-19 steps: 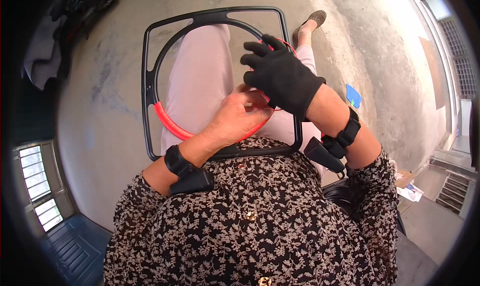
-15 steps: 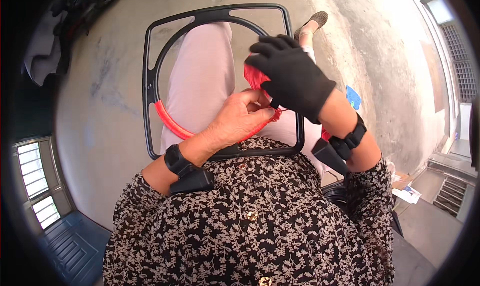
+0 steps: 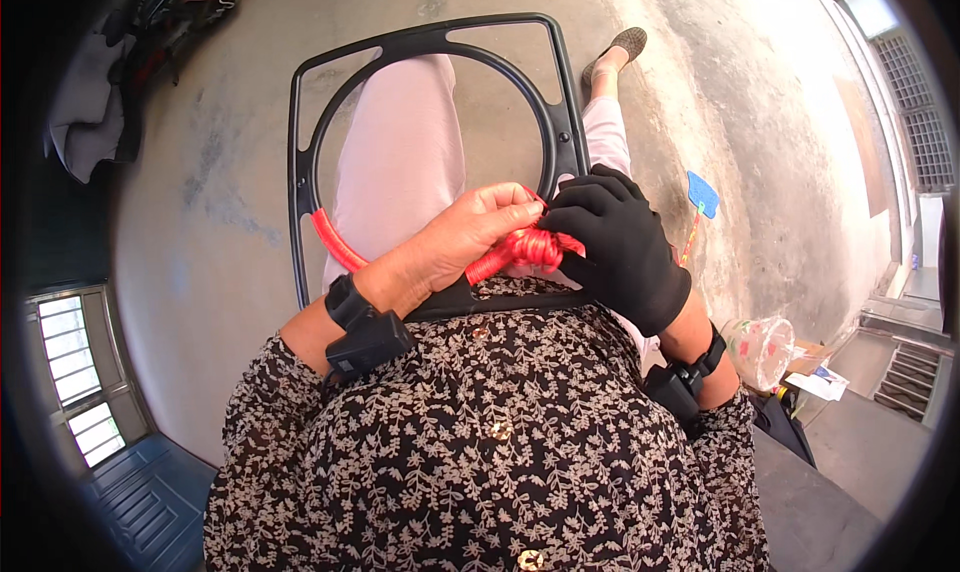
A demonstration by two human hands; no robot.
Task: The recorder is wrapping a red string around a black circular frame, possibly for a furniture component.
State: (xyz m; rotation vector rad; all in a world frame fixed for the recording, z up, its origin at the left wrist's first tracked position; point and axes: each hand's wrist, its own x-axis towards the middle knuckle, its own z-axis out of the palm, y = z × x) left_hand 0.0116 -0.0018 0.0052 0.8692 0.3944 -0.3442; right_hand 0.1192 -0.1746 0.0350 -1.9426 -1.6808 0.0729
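A black square frame (image 3: 298,177) with a round ring inside lies across my lap. Glossy red cord (image 3: 335,242) is wound closely around the ring's near arc. My left hand (image 3: 465,230), bare, pinches a strand of the red cord with thumb and fingertips at the ring's right side. Just below those fingertips sits a looped red bundle of cord (image 3: 535,250). My right hand (image 3: 628,247), in a black glove, is closed against the bundle's right end, over the frame's right bar. What its fingertips grip is partly hidden.
A blue fly swatter (image 3: 703,194) is on the right, with a clear plastic container (image 3: 758,350) nearer me. Papers (image 3: 818,383) lie beside it. My legs (image 3: 405,142) show through and beside the frame. A dark blue ribbed panel (image 3: 150,502) is at lower left.
My right hand has come down and to the right from above the ring. The red bundle, earlier under the glove, now lies lower, below my left fingertips. My left hand keeps its pinch.
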